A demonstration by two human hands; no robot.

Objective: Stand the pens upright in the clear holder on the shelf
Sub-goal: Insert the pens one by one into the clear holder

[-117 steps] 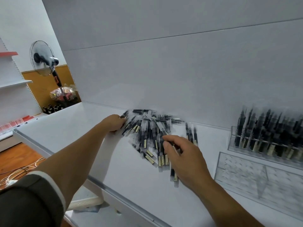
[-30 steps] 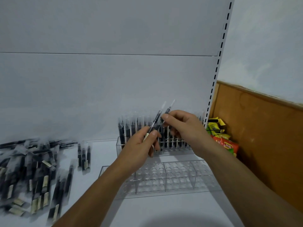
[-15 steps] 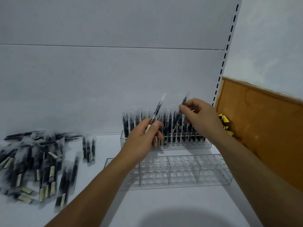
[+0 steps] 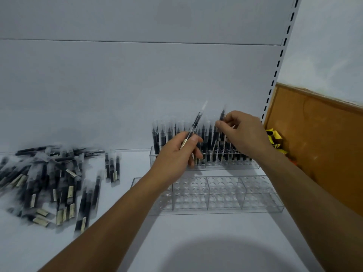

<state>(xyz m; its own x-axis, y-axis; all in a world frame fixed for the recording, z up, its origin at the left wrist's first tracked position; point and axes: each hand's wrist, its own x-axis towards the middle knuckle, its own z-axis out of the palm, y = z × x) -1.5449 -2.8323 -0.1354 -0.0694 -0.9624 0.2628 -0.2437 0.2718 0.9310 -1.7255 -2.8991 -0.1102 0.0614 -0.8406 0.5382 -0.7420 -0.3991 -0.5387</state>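
A clear holder (image 4: 253,166) stands at the back of the white shelf with several black pens upright in it. My left hand (image 4: 176,154) grips one wrapped black pen (image 4: 197,120) tilted up to the right, in front of the holder's left part. My right hand (image 4: 244,134) pinches another pen (image 4: 222,115) by its upper end, over the holder's middle rows; its lower end is hidden among the standing pens. A second clear holder (image 4: 261,193) lies nearer, its round sockets bare. A pile of loose wrapped pens (image 4: 49,179) sprawls at the left.
Three pens (image 4: 112,167) lie side by side between the pile and the holders. A slotted shelf upright (image 4: 275,75) rises at the right. Beyond it is an orange-brown panel (image 4: 318,144) with yellow packets (image 4: 274,137) at its foot. White shelf surface (image 4: 196,242) stretches toward me.
My right hand has carried its pen from beside the left hand's pen to over the holder and lowered it among the standing pens. The left hand keeps its pen.
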